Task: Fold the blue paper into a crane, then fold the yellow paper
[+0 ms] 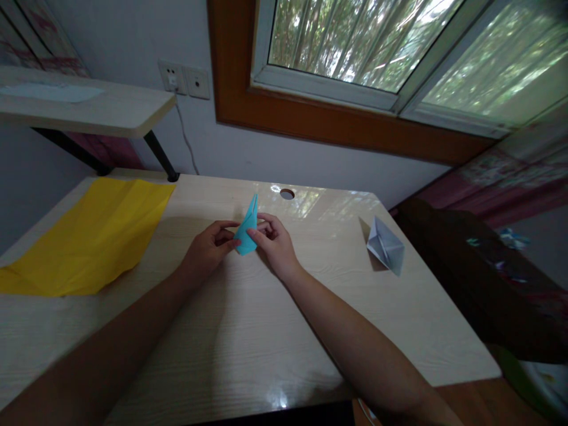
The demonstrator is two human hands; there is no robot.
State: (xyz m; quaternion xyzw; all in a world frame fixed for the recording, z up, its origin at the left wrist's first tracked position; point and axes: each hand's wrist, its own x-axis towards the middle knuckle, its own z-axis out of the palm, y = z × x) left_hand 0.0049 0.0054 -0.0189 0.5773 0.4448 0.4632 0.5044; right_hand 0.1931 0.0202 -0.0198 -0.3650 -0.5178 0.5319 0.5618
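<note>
Over the pale table (248,331), we pinch the blue folded paper (247,228) between both hands, left hand (208,248) and right hand (275,239), fingers closed on its lower end, long axis pointing away.

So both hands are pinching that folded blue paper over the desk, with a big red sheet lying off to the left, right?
Not quite: the big sheet on the left is yellow, not red, as the head view shows. The rest holds: the left hand and the right hand both pinch the folded blue paper over the desk.
</note>
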